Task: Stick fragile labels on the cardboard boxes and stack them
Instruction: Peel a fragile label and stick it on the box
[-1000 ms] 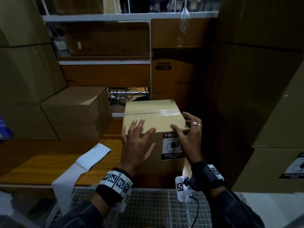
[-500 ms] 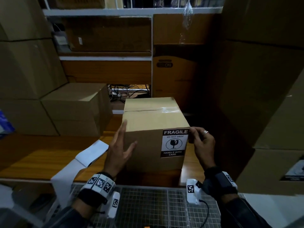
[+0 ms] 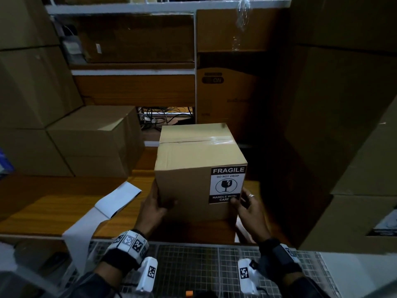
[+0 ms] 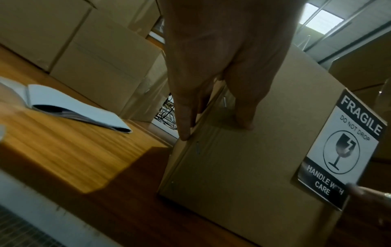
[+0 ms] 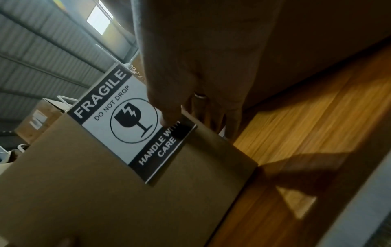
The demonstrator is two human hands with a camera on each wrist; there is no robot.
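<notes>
A taped cardboard box (image 3: 193, 155) stands on the wooden table (image 3: 43, 207) in front of me. A black-and-white FRAGILE label (image 3: 226, 184) is stuck on the right of its near face. My left hand (image 3: 156, 204) grips the lower left vertical edge, thumb on the near face and fingers along the left side (image 4: 184, 120). My right hand (image 3: 247, 208) grips the lower right edge. Its thumb (image 5: 167, 113) presses the label's lower corner (image 5: 127, 120), and the fingers run down the right side. The box bottom is hidden behind my hands.
A white label backing strip (image 3: 107, 207) trails off the table's left front. Stacked cardboard boxes (image 3: 90, 140) fill the left, and tall boxes (image 3: 343, 125) wall in the right, one low box (image 3: 384, 224) carrying a label. Shelves rise behind. A wire mesh surface (image 3: 193, 265) lies below.
Both hands have slid from the box's top front edge down its sides to the lower corners. The right hand's fingers no longer cover the label's top.
</notes>
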